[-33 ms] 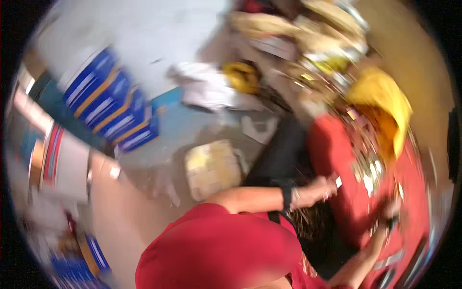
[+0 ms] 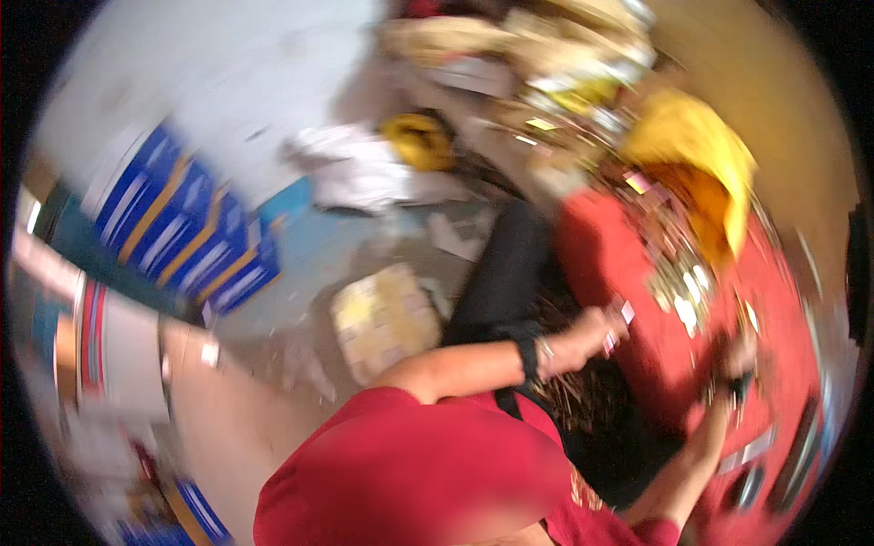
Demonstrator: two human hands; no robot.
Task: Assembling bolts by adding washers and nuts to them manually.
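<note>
My left hand [image 2: 575,346], with a black band at its wrist, is closed over the near edge of a red surface [image 2: 592,241]. A small shiny piece [image 2: 626,313], pale and pinkish, sticks out from its fingers; its kind is too blurred to make out. My right hand [image 2: 739,353] is over the red surface further right, beside a few thin pieces, its fingers smeared by motion. Ahead of it lies a heap of small glossy strips [image 2: 685,296], gold and silver. A yellow bag [image 2: 696,136] with an open orange-brown inside stands beside the heap.
Brown strips [image 2: 583,400] lie in a dark area between my arms. To the left are a patterned yellowish stool [image 2: 387,318], blue boxes [image 2: 182,218] and a white cloth or bag [image 2: 350,168]. A yellow ring-shaped thing [image 2: 417,141] is beside it. Beige bundles [image 2: 546,45] are at the back.
The view has swung a little, so most of the scene sits further left in the picture. My left hand still has the small shiny piece; my right hand remains over the red surface.
</note>
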